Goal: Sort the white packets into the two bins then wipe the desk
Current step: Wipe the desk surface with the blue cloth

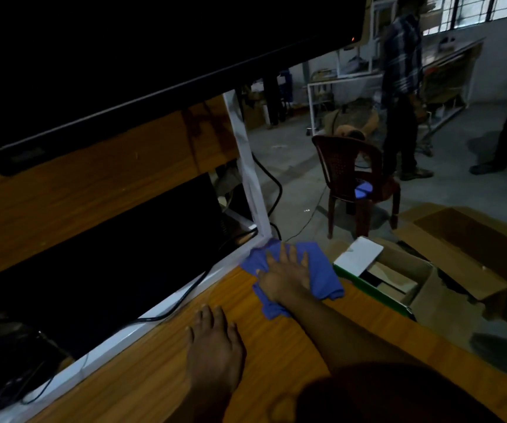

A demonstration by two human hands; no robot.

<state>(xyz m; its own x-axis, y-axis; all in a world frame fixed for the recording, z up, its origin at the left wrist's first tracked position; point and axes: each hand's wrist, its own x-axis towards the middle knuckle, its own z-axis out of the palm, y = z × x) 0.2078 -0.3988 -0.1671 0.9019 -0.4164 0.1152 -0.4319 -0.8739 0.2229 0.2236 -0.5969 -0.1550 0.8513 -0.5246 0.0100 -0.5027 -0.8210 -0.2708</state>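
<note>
A blue cloth (322,276) lies on the far corner of the wooden desk (276,340). My right hand (286,274) presses flat on the cloth with fingers spread and straight. My left hand (214,346) rests flat on the desk nearer to me, fingers straight, holding nothing. Just past the desk's right edge stands an open cardboard box (411,288) with a white packet (359,254) leaning at its top and a green-edged item along its near side. No other packets show on the desk.
A white frame (252,178) edges the desk; beyond it sit a dark monitor (108,254) and black cables (173,306). A bigger screen (139,50) hangs above. On the floor are a red plastic chair (353,181), flattened cardboard (475,239), and people (401,87) standing.
</note>
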